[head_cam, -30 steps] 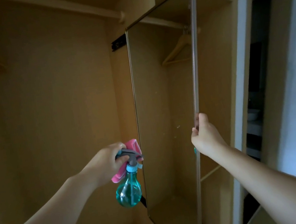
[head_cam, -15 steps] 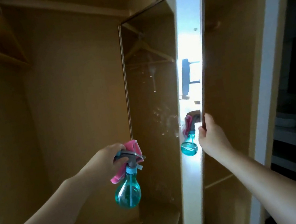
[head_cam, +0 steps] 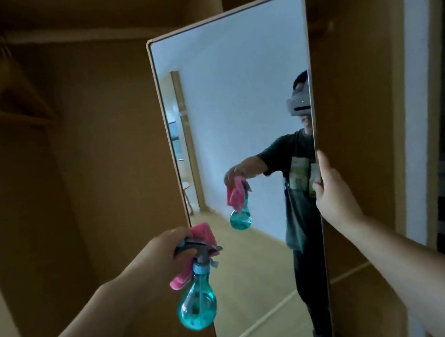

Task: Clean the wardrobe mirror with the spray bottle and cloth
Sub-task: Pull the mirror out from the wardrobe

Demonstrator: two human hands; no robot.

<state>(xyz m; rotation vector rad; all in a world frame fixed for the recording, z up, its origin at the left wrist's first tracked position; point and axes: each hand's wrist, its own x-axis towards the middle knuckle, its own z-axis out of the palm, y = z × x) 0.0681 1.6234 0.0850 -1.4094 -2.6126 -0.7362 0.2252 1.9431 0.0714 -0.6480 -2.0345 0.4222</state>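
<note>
Wardrobe mirror [head_cam: 231,80]: tall, upright, thin pale frame with rounded corners, centre of view, angled out from the wardrobe [head_cam: 104,157] interior with the glass facing the camera. In the glass: a white wall, a pale floor, and a person in a dark T-shirt wearing a head-mounted device, with bottle and cloth reflected at mid-height.

Right hand [head_cam: 332,195]: gripping the mirror's right edge at about mid-height, fingers curled behind the frame, thumb on the glass side.

Spray bottle [head_cam: 197,307]: teal translucent bulb body, blue collar, grey trigger head. Hanging roughly upright just in front of the mirror's lower left edge; contact with the frame not determinable.

Cloth [head_cam: 203,233]: pink, bunched against the bottle's head, one fold above the trigger, another below the palm.

Left hand [head_cam: 161,252]: closed round the trigger head and the cloth together, arm extended from lower left.

Surroundings: wooden hanger [head_cam: 22,94] at upper left, blurred; white door frame [head_cam: 416,81] at right, a dark area beyond it.
</note>
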